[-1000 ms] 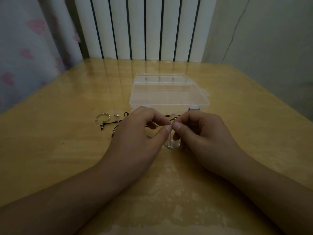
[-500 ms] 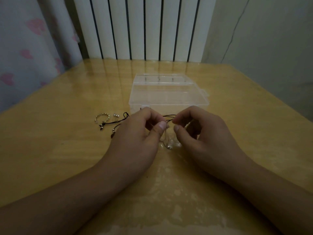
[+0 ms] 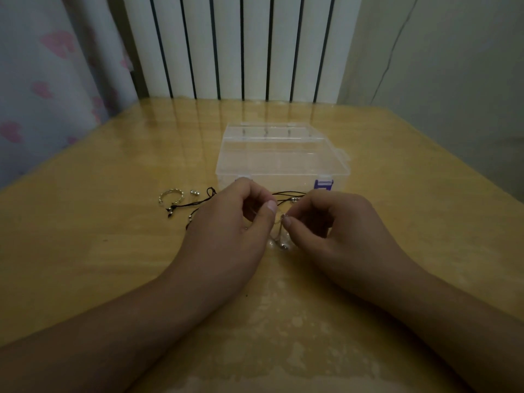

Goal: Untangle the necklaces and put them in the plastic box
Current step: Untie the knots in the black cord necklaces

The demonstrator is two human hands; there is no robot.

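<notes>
Tangled necklaces lie on the wooden table: a black cord [image 3: 192, 205] with small metal ends trails left, and a thin silver chain with a pendant [image 3: 283, 245] hangs between my hands. My left hand [image 3: 229, 225] pinches the chain with thumb and fingers. My right hand [image 3: 326, 222] pinches the same tangle just to the right, fingertips almost touching the left thumb. The clear plastic box [image 3: 283, 160] with a purple latch [image 3: 323, 184] stands shut right behind my hands. Most of the tangle is hidden under my fingers.
A silver ring-like bangle [image 3: 169, 196] and a small silver bead [image 3: 194, 192] lie left of the box. The table [image 3: 99, 251] has a glossy cover. A white radiator [image 3: 241, 46] stands behind the far edge, a curtain on the left.
My hands have shifted slightly on the tangle; the right fingertips moved lower and closer to the left thumb. The box and the loose pieces stayed where they were.
</notes>
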